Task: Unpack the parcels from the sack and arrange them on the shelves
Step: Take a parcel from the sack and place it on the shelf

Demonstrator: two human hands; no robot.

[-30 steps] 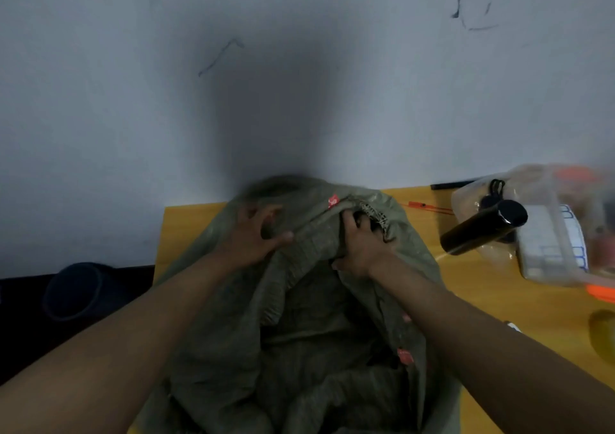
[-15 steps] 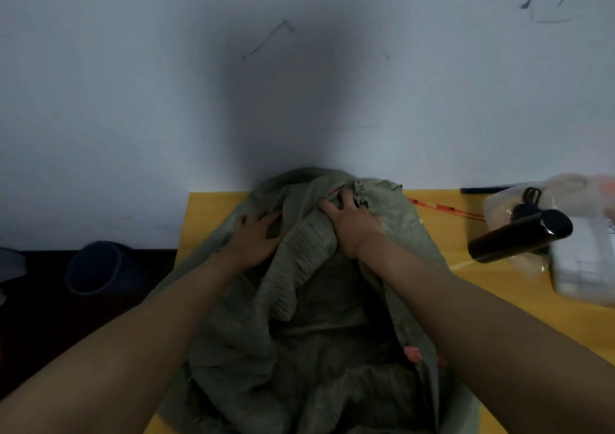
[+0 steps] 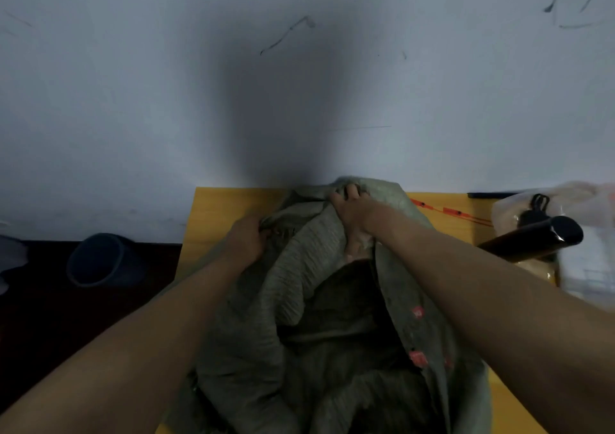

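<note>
Sack: a grey-green woven sack [image 3: 319,300] lies on the yellow bench [image 3: 226,207], its mouth toward the wall [image 3: 133,100], its inside dark (no parcel shows).
Left hand: the left hand [image 3: 244,243] has its grip curled tight on the sack's left rim.
Right hand: the right hand [image 3: 352,217] has its grip bunched on the far rim, fingers over the fold, thumb inside.
Right of sack: a dark cylinder [image 3: 532,240] lies beside a clear plastic bag [image 3: 585,207]; red ties [image 3: 449,210] lie near the wall.
Floor, left: a dark round bin [image 3: 100,260].
</note>
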